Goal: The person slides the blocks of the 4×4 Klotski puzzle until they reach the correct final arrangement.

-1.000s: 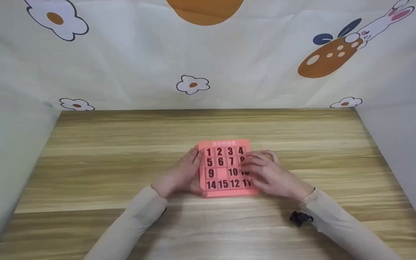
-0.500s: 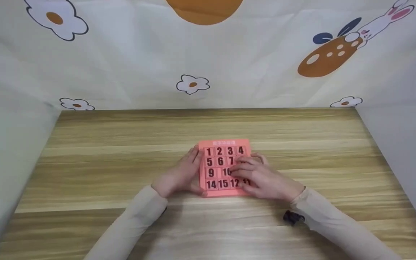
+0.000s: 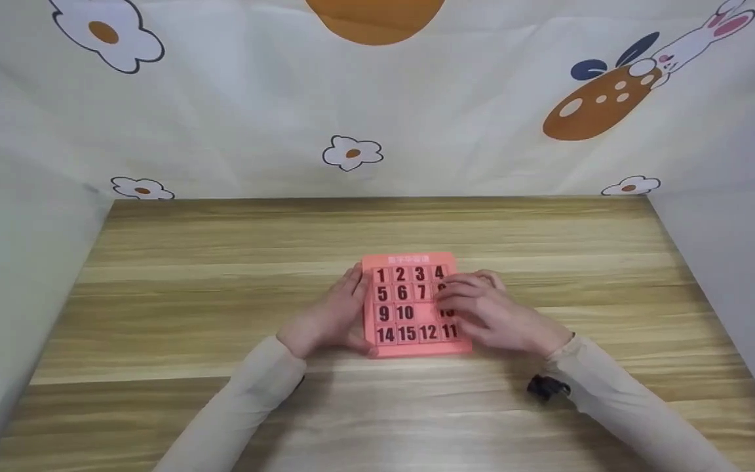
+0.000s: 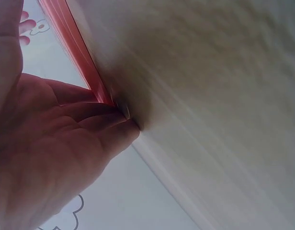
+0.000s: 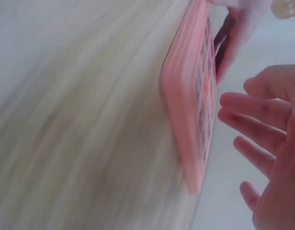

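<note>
A pink number slide puzzle (image 3: pixel 420 351) lies on the wooden table, its numbered tiles in a square grid. The gap sits in the third row, just right of the 10 tile (image 3: pixel 405 313). Along the puzzle's left side rests my left hand (image 3: pixel 331 318), fingers straight against the edge and thumb at the lower left corner. In the left wrist view its fingertips (image 4: pixel 130 125) meet the pink edge. My right hand (image 3: pixel 499 318) hovers at the right side, fingers spread and slightly bent, partly hiding the 8 and 13 tiles. The right wrist view shows those fingers apart from the tiles.
The wooden table (image 3: pixel 220 262) reaches back to a pale cloth wall (image 3: pixel 253 131) printed with flowers, a carrot and a rabbit. Pale side walls stand left and right. A black object (image 3: pixel 548 388) hangs at my right cuff.
The 10 tile has slid one place left into the gap, leaving the gap on its right. My right hand moved left over the tiles, then back right. The left hand stayed put.
</note>
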The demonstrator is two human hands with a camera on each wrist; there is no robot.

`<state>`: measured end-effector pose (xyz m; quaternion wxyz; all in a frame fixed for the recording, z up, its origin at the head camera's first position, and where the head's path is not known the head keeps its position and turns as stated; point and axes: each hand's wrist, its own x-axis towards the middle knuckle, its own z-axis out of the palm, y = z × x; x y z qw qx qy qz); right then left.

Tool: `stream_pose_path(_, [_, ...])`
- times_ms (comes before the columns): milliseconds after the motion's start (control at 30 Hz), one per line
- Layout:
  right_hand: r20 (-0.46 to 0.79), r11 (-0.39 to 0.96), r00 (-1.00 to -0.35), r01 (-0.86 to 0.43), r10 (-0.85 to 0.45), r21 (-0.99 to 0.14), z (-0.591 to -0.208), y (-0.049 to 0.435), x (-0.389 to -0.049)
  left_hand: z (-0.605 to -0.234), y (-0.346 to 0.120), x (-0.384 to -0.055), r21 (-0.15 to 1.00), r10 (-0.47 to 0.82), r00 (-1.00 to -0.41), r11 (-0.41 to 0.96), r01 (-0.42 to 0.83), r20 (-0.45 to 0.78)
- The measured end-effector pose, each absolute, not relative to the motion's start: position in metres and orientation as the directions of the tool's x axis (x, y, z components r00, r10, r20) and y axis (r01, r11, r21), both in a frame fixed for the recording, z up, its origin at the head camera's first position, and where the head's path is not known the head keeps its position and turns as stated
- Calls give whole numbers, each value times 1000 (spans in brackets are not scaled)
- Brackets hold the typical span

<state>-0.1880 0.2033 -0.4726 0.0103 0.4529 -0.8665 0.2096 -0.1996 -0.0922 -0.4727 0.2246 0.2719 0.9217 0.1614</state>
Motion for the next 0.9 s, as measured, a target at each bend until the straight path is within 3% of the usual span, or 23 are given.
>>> stream_pose_path(233, [196,572,-648,-750,-736,-332,-477,218,-186,-471,-92,-199,435,563,-756,804,405,-335])
stream_pose_path(567, [192,438,-540,-807,-820,-396,-482,213,-183,-473,-91,-199,444,567,-753,799,405,-333])
stream_pose_path(767, [201,398,-533,-790,-822,-466,-481,224,-182,-472,-91,-199,465,566,-751,795,389,-340])
stream_pose_path(900, [198,464,-579,-778,-791,-424,-482,225,-183,-472,-92,-199,463,567,-752,795,392,-337])
